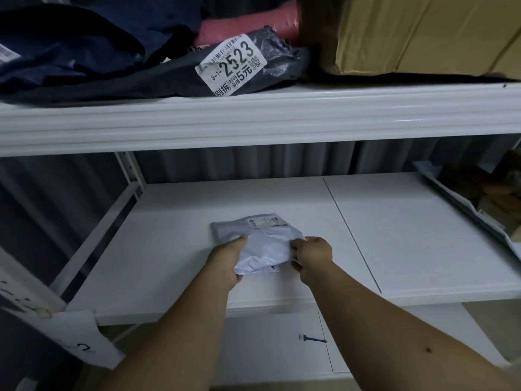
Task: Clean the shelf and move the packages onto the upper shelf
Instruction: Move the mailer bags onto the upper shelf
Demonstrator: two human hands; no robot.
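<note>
The white poly mailer [258, 241] looks light and soft: its film is crumpled and puffed at the near end, so it will likely sag and fold if lifted by one corner only. The plastic is probably slick, and a pinch on loose film could slip, so the better hold is where both hands already are, at the two near corners with the film gathered into the grip. Nothing about it suggests fragile contents, though what is inside cannot be told.

The left hand [227, 259] grips the near left edge, its fingers curled under and around the bunched film. The right hand [311, 255] pinches the near right corner between thumb and curled fingers. Both hands are closed on the parcel.

The mailer is pale grey-white, roughly rectangular, flatter at the far end, where a small printed label sits on top. It lies on the lower shelf [169, 249], a white board, near the front edge and left of the seam between the two panels.

The upper shelf [253, 119] already carries a dark navy bag [84, 52], a dark grey mailer [282, 66] with a large sticker reading 2523, a pink parcel [239, 26] behind it, and a cardboard box [423, 35] at the right.
</note>
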